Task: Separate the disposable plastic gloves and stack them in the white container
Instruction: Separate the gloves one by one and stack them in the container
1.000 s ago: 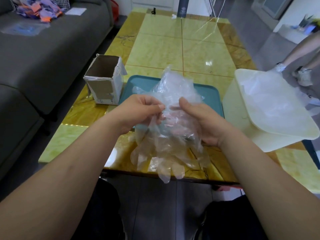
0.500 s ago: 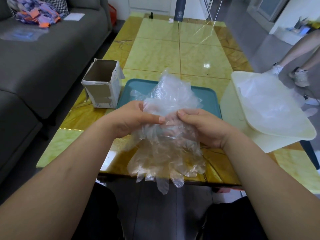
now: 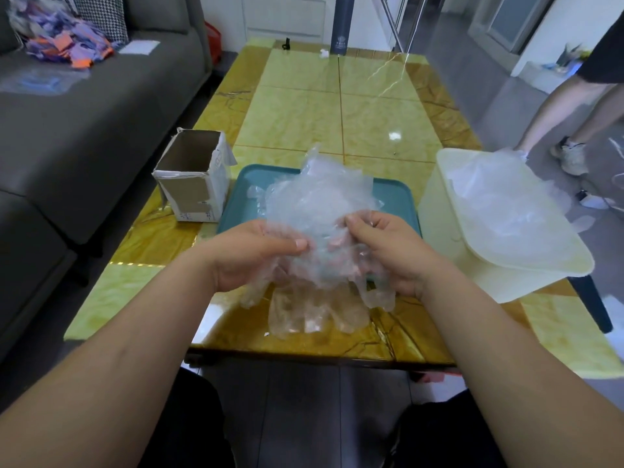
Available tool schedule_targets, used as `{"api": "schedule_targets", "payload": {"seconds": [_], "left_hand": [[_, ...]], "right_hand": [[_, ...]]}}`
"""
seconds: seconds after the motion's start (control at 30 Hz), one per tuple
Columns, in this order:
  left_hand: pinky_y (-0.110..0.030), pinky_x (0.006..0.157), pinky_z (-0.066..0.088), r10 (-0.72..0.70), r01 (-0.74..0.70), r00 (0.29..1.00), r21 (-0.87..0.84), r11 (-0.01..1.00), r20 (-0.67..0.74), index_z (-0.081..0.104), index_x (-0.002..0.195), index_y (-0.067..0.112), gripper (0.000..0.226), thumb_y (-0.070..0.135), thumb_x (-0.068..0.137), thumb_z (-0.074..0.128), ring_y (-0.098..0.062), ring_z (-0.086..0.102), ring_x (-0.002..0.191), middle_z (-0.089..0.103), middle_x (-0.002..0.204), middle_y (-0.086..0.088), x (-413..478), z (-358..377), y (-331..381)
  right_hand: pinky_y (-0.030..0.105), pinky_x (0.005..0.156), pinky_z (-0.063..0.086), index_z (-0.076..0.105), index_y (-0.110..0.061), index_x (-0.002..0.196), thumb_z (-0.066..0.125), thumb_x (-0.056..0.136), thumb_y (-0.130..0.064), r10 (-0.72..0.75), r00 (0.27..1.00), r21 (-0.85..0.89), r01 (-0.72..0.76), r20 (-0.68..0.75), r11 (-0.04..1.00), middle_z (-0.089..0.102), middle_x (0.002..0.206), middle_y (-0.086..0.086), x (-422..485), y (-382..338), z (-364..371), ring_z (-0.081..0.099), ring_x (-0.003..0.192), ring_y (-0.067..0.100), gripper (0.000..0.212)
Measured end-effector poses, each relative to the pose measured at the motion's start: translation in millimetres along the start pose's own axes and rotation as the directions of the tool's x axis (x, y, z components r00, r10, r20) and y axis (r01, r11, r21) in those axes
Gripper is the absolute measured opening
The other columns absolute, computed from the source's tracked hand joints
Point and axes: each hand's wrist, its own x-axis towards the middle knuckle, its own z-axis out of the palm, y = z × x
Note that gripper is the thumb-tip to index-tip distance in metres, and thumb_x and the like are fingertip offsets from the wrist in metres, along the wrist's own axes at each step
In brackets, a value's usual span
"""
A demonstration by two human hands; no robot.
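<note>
A crumpled bundle of clear plastic gloves [image 3: 317, 214] hangs between my hands above the teal tray [image 3: 395, 201]. My left hand [image 3: 250, 255] grips the bundle's left side, thumb on top. My right hand [image 3: 388, 251] pinches its right side with curled fingers. Glove fingers dangle below toward the table's near edge. The white container [image 3: 526, 265] stands at the right of the tray, tilted over the table's right edge, with clear gloves lying inside it.
An open cardboard box [image 3: 192, 177] stands left of the tray. A grey sofa [image 3: 84, 146] runs along the left. A dark bottle [image 3: 341, 25] stands at the table's far end. Another person's legs [image 3: 557, 113] are at the far right.
My hands have drawn apart a little, spreading the bundle wider. The dangling glove fingers sit higher against the table's edge, and the view has tilted slightly.
</note>
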Motion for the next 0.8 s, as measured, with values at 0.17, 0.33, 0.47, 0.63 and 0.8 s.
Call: {"api": "schedule_targets", "payload": {"seconds": [0.17,0.33,0.47,0.63,0.8], "left_hand": [[-0.030,0.068,0.057,0.005,-0.006,0.997,-0.009,1.000,-0.071,0.074,0.116,0.001,0.023,0.015,0.101,0.064,-0.021,0.070,0.082,0.074,0.098,-0.010,0,5,1],[-0.032,0.069,0.061,-0.030,0.022,0.995,-0.093,0.995,-0.092,0.070,0.118,0.002,0.022,0.015,0.102,0.062,-0.021,0.073,0.081,0.073,0.095,-0.008,2,15,7],[-0.043,0.086,0.058,-0.105,0.088,0.992,-0.194,0.977,-0.077,0.067,0.114,0.008,0.023,0.025,0.099,0.065,-0.029,0.069,0.092,0.069,0.099,-0.010,8,16,8],[-0.040,0.087,0.060,-0.080,0.058,0.992,-0.205,0.977,-0.099,0.062,0.116,0.008,0.016,0.018,0.106,0.055,-0.026,0.069,0.095,0.066,0.104,-0.011,28,26,17],[-0.032,0.061,0.059,-0.069,0.053,0.994,-0.179,0.983,-0.085,0.061,0.097,0.013,0.014,0.018,0.108,0.052,-0.024,0.070,0.080,0.069,0.086,-0.005,69,62,55]], "right_hand": [[0.028,0.050,0.053,0.075,-0.010,0.105,0.071,0.097,-0.035,0.056,0.998,-0.098,-0.053,0.027,0.994,0.070,0.086,0.009,-5,-6,-9,0.064,0.060,0.017,0.026],[0.039,0.061,0.056,0.063,0.008,0.111,0.061,0.104,-0.029,-0.006,0.998,-0.251,-0.012,-0.069,0.968,0.060,0.081,0.012,4,-12,-4,0.061,0.067,0.027,0.038],[0.031,0.045,0.050,0.055,-0.009,0.095,0.054,0.106,-0.025,-0.054,0.993,-0.353,0.014,-0.102,0.936,0.049,0.077,0.015,10,-28,3,0.055,0.055,0.027,0.020],[0.026,0.039,0.047,0.061,0.004,0.109,0.053,0.107,-0.030,-0.082,0.979,-0.416,-0.004,-0.188,0.909,0.049,0.085,0.016,17,-56,-7,0.049,0.049,0.022,0.035],[0.020,0.034,0.038,0.065,-0.010,0.103,0.056,0.104,-0.031,-0.203,0.926,-0.466,0.035,-0.317,0.884,0.051,0.081,0.017,23,-94,-49,0.046,0.042,0.019,0.023]]}}
